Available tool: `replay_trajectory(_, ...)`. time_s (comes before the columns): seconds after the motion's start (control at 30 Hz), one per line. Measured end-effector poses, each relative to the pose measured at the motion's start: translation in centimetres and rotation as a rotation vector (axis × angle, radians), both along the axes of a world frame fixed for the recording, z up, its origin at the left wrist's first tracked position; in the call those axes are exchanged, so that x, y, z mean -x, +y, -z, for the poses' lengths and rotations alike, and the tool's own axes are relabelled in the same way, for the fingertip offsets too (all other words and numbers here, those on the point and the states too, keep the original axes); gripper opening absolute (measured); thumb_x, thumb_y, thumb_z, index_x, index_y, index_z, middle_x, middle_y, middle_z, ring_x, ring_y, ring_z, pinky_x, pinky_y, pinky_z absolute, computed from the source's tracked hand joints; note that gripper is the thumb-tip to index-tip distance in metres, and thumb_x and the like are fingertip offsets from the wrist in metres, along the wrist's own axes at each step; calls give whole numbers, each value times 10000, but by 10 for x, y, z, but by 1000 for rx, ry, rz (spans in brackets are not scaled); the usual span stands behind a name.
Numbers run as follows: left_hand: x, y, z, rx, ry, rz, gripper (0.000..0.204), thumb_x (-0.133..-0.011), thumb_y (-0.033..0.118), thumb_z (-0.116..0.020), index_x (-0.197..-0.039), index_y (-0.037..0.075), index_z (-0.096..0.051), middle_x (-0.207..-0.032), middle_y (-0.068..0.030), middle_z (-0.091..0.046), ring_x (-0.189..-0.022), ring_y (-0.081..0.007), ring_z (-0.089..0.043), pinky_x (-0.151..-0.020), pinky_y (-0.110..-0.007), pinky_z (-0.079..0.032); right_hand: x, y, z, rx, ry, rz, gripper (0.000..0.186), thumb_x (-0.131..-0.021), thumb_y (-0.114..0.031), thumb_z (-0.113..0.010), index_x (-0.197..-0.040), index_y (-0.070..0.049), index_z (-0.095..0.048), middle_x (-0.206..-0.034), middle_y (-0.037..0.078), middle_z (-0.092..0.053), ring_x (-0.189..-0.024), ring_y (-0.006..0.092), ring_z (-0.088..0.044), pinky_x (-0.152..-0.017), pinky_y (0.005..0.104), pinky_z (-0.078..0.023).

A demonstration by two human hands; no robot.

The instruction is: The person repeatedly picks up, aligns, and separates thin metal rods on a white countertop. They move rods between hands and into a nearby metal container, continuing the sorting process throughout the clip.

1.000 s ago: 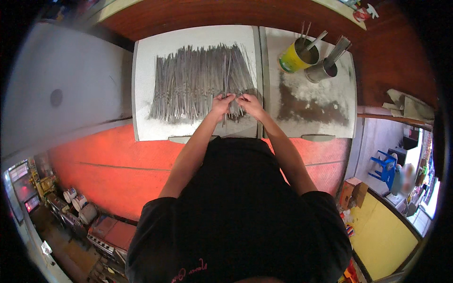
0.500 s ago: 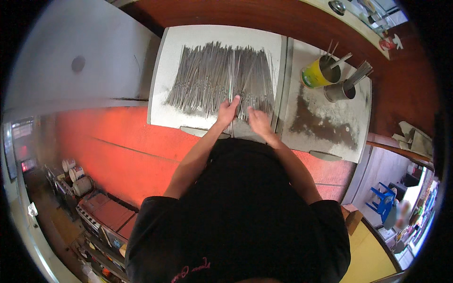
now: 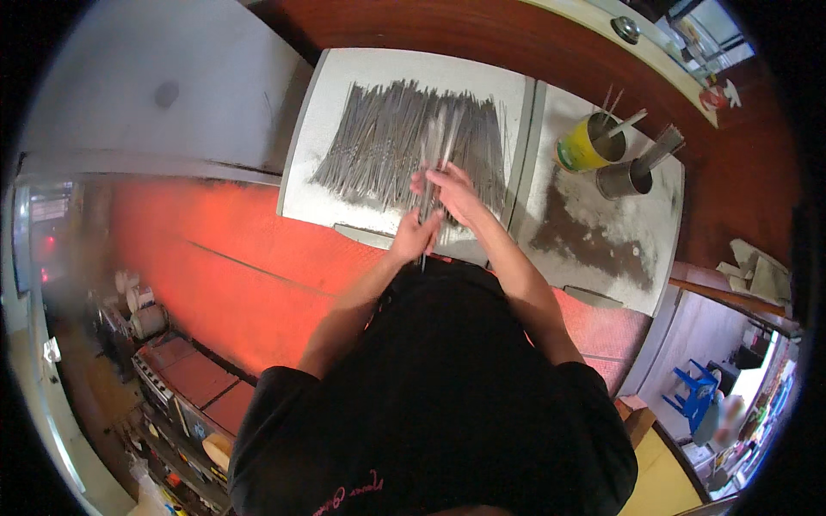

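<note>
My left hand [image 3: 413, 232] is closed round the lower ends of a small bundle of thin metal skewers [image 3: 425, 200], near the front edge of the white board [image 3: 306, 155]. My right hand [image 3: 452, 189] grips the same skewers higher up, above and to the right of my left hand. The skewers' upper ends are blurred by motion. Behind my hands a wide, dense spread of similar skewers [image 3: 361, 138] lies side by side on the board.
A yellow can [image 3: 575, 148] and a metal can [image 3: 619, 182], both holding skewers, stand on a stained right panel [image 3: 602, 267]. A wooden shelf, spray bottle [image 3: 718, 97] and grey rags [image 3: 748, 267] border it. A blue chair [image 3: 693, 391] and blurred person [image 3: 727, 417] are at right.
The skewers between my hands are now lifted off the spread. My right hand has moved up along them, while my left has dropped lower. The camera view has shifted and tilted.
</note>
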State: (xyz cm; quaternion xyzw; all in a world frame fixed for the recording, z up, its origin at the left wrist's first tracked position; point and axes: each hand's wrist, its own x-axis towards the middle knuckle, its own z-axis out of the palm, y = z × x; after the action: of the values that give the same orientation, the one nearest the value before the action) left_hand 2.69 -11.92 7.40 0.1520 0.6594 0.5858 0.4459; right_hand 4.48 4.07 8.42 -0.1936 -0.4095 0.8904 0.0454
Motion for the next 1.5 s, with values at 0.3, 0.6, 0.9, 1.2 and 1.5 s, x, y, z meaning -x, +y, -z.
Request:
replay_trajectory(0.3, -22, -67, 18, 25, -172, -207, 150, -866, 71, -678, -749, 28, -595, -632, -29, -584, -521, -113, -552, -461, -269, -418, 14, -86, 15, 223, -211, -312, 387, -963, -256, -631, -658, -159, -414, -561, -61, -371, -470, 79, -342, -451, 289, -324)
replay_trajectory(0.6, 87, -122, 21, 206, -131, -515, 320, -889, 197, -655, -624, 83, -515, -518, -3, -475, -393, -126, -411, -388, -303, -302, 114, -134, 40, 59, -67, -259, 134, -933, -158, -585, -942, -33, -633, -783, 48, -628, -677, 151, -630, -628, 298, -525)
replay_trajectory(0.9, 259, -223, 43, 282, -82, -465, 422, -902, 245, -652, -548, 146, -446, -480, 26, -414, -380, -99, -351, -383, -295, -270, 229, -140, 142, -1335, -733, -95, 302, -911, -309, -680, -972, -17, -726, -867, 187, -721, -836, 344, -708, -732, 463, -565)
replay_trajectory(1.2, 312, -233, 65, 265, -183, -331, 353, -876, 234, -670, -598, 124, -483, -503, 25, -444, -400, -97, -384, -390, -300, -279, 239, -139, 140, -1084, -1016, -191, 321, -899, -363, -692, -982, -55, -729, -916, 149, -720, -801, 336, -687, -737, 467, -563)
replay_trajectory(1.5, 329, -220, 79, 216, -193, -248, 334, -881, 219, -653, -602, 106, -507, -500, 1, -451, -385, -116, -384, -370, -301, -276, 223, -135, 139, -861, -829, -3, 263, -946, -258, -625, -1034, -13, -661, -892, 101, -673, -694, 230, -658, -581, 410, -557)
